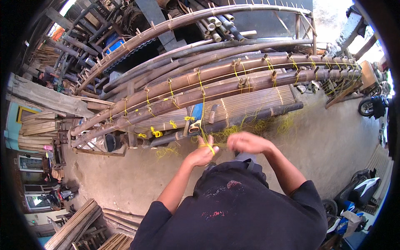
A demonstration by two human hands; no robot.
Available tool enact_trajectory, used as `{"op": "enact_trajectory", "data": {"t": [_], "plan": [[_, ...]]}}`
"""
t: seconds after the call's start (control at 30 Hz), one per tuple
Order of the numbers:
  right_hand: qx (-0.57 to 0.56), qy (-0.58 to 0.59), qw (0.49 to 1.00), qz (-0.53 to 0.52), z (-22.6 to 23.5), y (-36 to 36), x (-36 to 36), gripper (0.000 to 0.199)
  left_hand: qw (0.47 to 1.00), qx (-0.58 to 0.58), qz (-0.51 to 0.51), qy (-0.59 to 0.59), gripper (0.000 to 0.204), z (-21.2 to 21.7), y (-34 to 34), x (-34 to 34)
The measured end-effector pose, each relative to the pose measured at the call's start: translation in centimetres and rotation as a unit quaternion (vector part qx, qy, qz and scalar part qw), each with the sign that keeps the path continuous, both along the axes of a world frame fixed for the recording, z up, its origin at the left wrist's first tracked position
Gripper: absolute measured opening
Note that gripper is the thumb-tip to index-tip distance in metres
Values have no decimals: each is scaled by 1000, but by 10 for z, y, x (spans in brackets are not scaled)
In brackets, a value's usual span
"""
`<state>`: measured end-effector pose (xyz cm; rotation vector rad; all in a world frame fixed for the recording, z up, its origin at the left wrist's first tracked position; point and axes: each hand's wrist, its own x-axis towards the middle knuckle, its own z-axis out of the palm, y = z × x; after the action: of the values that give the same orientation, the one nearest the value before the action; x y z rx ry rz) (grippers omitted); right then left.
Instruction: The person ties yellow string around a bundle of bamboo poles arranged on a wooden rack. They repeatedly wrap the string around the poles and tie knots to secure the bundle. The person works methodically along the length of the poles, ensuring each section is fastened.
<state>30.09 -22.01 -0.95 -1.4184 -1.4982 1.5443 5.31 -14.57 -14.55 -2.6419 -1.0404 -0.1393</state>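
Yellow string (213,151) is looped round my left hand (201,156), whose thumb and forefinger point up toward the bamboo frame. From there a strand rises to the two long bamboo poles (183,99). My right hand (251,143) is beside it, curled and smeared by motion, with a faint strand running between the two hands. Just beyond my left hand a handsaw (194,126) with a pale handle lies on a slatted bamboo panel (246,104). A knife or similar tool with a wooden handle (212,117) rests beside the saw.
Tangled yellow string (260,125) hangs along the panel's near pole. Small yellow bundles (156,132) lie at the left. Pegged poles and cut bamboo (214,27) are stacked behind. Bamboo strips (73,225) lie at lower left, and a motorcycle (350,208) stands at lower right.
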Motion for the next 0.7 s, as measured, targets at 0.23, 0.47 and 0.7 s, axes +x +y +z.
{"op": "enact_trajectory", "data": {"t": [0.23, 0.47, 0.7], "plan": [[51, 2, 999, 19, -13, 9, -5, 19, 603, -765, -88, -209, 66, 46, -1, -9], [20, -96, 988, 116, -24, 11, -17, 25, 115, -946, -108, -283, 69, 97, 9, -11], [-25, -80, 958, 273, -35, 10, -24, 24, 216, -873, -99, -425, 71, 123, 9, -13]]}}
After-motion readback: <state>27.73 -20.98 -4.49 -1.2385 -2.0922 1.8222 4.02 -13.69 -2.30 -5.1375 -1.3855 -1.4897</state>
